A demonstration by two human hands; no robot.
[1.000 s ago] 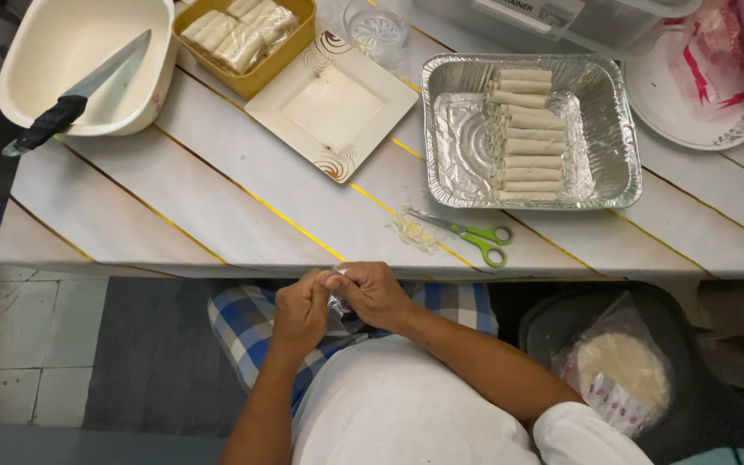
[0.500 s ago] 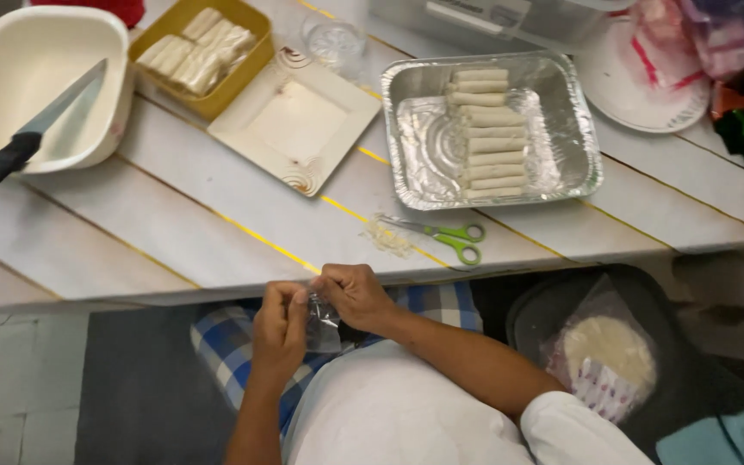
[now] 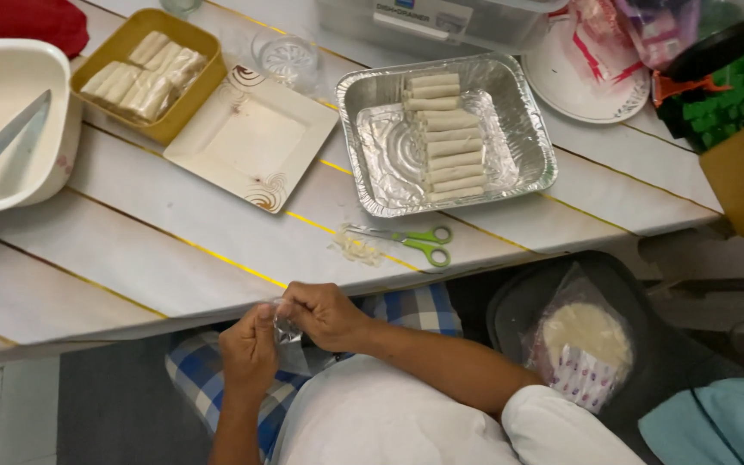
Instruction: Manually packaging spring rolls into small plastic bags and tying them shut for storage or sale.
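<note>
Both your hands pinch a small clear plastic wrapper at the counter's near edge.

Your left hand (image 3: 250, 347) and right hand (image 3: 325, 314) meet over your lap, fingers closed narrow on the clear plastic wrapper (image 3: 287, 327) held between them, just below the counter (image 3: 131, 250). By the look of it, you are peeling it open; that calls for a steady pinch on each side and a gentle pull apart. Green-handled scissors (image 3: 406, 240) lie near on the counter, beside a scrap of film (image 3: 356, 249). Farther off, the foil tray (image 3: 527, 129) holds a row of pale rolls (image 3: 441, 138).
</note>
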